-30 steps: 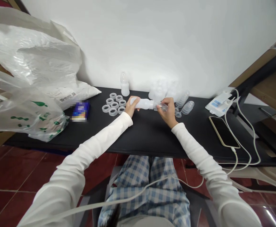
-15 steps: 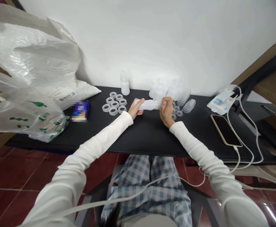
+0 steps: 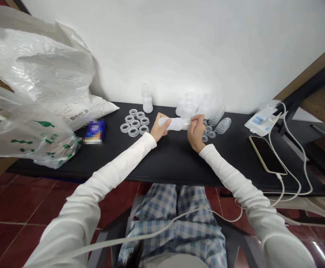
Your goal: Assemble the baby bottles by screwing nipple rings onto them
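A translucent white bottle (image 3: 175, 124) lies sideways in the air just above the black table (image 3: 173, 160). My left hand (image 3: 160, 131) is wrapped round its base end. My right hand (image 3: 196, 131) is closed round its neck end, fingers curled over a small clear piece that I cannot make out. Several clear plastic rings (image 3: 135, 124) lie flat to the left of my left hand. Small clear teats (image 3: 208, 133) lie just right of my right hand.
An upright bottle (image 3: 146, 99) stands by the wall, more bottles (image 3: 190, 106) and stacked clear caps (image 3: 219, 121) to its right. Plastic bags (image 3: 34, 93) and a blue packet (image 3: 95, 130) fill the left. A phone (image 3: 267, 154) on a white cable and a white box (image 3: 261, 120) lie right.
My right hand has closed in over the bottle's neck and both hands have shifted slightly left and back. The bottle stays held sideways between them.
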`<act>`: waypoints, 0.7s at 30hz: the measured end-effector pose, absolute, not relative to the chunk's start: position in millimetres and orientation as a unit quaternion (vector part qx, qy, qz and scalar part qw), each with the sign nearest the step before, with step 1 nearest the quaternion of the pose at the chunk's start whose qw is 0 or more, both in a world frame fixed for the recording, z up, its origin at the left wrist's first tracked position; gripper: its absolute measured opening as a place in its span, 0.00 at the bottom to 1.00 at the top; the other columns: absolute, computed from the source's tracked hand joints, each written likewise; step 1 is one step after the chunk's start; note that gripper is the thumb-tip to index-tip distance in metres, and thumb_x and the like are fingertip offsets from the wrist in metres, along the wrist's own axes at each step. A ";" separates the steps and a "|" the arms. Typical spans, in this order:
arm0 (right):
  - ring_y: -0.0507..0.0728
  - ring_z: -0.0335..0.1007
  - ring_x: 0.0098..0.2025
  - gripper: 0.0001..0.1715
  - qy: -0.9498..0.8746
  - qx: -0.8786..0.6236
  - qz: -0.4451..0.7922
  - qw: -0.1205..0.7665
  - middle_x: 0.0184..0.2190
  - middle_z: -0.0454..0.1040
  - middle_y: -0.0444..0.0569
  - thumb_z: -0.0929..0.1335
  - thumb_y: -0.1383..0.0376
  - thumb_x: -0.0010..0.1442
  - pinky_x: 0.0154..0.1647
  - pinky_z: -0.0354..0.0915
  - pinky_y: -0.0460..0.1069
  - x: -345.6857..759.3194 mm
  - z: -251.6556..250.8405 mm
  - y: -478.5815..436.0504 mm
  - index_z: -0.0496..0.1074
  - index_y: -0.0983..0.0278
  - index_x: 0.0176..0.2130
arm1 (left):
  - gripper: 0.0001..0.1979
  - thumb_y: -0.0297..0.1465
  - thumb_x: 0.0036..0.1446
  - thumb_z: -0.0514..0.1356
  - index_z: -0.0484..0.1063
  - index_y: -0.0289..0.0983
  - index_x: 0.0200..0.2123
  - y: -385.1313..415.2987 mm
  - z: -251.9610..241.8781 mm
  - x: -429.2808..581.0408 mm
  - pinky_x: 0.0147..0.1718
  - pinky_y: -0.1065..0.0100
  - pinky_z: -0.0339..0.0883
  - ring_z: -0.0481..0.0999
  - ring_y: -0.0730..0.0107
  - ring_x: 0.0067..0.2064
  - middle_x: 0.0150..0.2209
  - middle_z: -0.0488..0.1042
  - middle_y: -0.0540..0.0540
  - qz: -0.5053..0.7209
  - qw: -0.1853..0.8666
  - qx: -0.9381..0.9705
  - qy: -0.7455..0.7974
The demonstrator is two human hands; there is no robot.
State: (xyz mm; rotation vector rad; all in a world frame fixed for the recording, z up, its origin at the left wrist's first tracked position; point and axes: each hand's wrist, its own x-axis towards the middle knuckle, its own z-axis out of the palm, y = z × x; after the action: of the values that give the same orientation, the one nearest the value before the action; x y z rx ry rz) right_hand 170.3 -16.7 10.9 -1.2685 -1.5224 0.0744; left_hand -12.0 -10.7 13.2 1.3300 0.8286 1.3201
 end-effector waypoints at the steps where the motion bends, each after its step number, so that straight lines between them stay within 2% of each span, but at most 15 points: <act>1: 0.62 0.71 0.37 0.20 -0.633 -0.544 0.038 0.549 0.35 0.71 0.53 0.52 0.58 0.70 0.44 0.69 0.59 169.7 10.5 -16.1 0.66 0.60 0.46 | 0.28 0.57 0.51 0.65 0.60 0.42 0.38 -9.8 11.5 -13.7 0.21 0.71 0.58 0.63 0.77 0.21 0.25 0.64 0.56 0.559 0.469 0.586 0.351; 3: 0.61 0.70 0.34 0.19 -0.619 -0.557 0.056 0.551 0.32 0.71 0.51 0.51 0.58 0.70 0.40 0.68 0.57 170.8 7.9 -12.1 0.66 0.60 0.45 | 0.29 0.56 0.49 0.67 0.64 0.41 0.41 -7.8 9.7 -17.3 0.32 0.64 0.68 0.72 0.69 0.32 0.33 0.70 0.50 0.567 0.356 0.652 0.356; 6: 0.59 0.66 0.29 0.20 -0.610 -0.577 0.093 0.535 0.26 0.68 0.47 0.51 0.56 0.71 0.34 0.65 0.55 177.2 2.5 -2.2 0.64 0.58 0.37 | 0.31 0.55 0.47 0.69 0.67 0.40 0.43 -2.8 9.6 -21.2 0.47 0.56 0.69 0.75 0.59 0.45 0.41 0.73 0.44 0.538 0.228 0.745 0.323; 8: 0.58 0.62 0.26 0.21 -0.607 -0.585 0.117 0.524 0.22 0.64 0.44 0.52 0.54 0.71 0.30 0.64 0.54 181.9 2.1 2.3 0.62 0.57 0.32 | 0.30 0.56 0.49 0.67 0.68 0.40 0.45 1.5 10.4 -23.5 0.49 0.54 0.67 0.75 0.57 0.46 0.42 0.73 0.43 0.511 0.189 0.785 0.294; 10: 0.57 0.62 0.25 0.21 -0.611 -0.579 0.123 0.525 0.21 0.63 0.43 0.52 0.53 0.71 0.30 0.64 0.53 185.1 5.8 2.2 0.61 0.57 0.31 | 0.30 0.55 0.51 0.67 0.69 0.39 0.47 5.9 11.7 -27.0 0.50 0.54 0.66 0.75 0.55 0.47 0.44 0.75 0.41 0.492 0.157 0.806 0.291; 13: 0.57 0.68 0.28 0.19 -0.650 -0.545 0.079 0.523 0.28 0.71 0.46 0.54 0.52 0.71 0.33 0.65 0.53 186.4 16.4 -5.8 0.63 0.58 0.38 | 0.28 0.51 0.53 0.67 0.71 0.39 0.49 10.5 13.4 -34.3 0.52 0.54 0.64 0.74 0.52 0.50 0.49 0.76 0.38 0.457 0.108 0.820 0.326; 16: 0.59 0.71 0.31 0.18 -0.720 -0.518 0.012 0.461 0.33 0.76 0.50 0.59 0.49 0.68 0.33 0.64 0.52 186.5 24.5 -14.2 0.66 0.60 0.43 | 0.26 0.49 0.57 0.65 0.74 0.39 0.52 11.8 11.8 -39.5 0.52 0.55 0.64 0.74 0.51 0.52 0.51 0.77 0.37 0.418 0.074 0.836 0.349; 18: 0.59 0.71 0.29 0.18 -0.736 -0.532 -0.016 0.419 0.31 0.76 0.51 0.60 0.50 0.67 0.31 0.62 0.52 186.9 26.1 -16.0 0.67 0.61 0.43 | 0.26 0.47 0.59 0.64 0.74 0.39 0.55 11.0 9.1 -39.3 0.52 0.54 0.63 0.74 0.49 0.54 0.53 0.77 0.37 0.404 0.054 0.842 0.352; 21: 0.59 0.69 0.25 0.16 -0.710 -0.571 -0.030 0.410 0.23 0.71 0.47 0.58 0.54 0.68 0.30 0.59 0.51 187.1 25.3 -13.6 0.68 0.60 0.41 | 0.26 0.47 0.61 0.62 0.75 0.39 0.56 8.9 5.4 -34.1 0.51 0.54 0.63 0.74 0.47 0.54 0.52 0.78 0.36 0.390 0.024 0.848 0.358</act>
State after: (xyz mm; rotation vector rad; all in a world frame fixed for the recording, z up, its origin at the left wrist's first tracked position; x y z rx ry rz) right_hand 187.1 -13.6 25.3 -1.4391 -1.7892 -0.0767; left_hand -34.1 8.9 5.4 2.6247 1.1062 1.2054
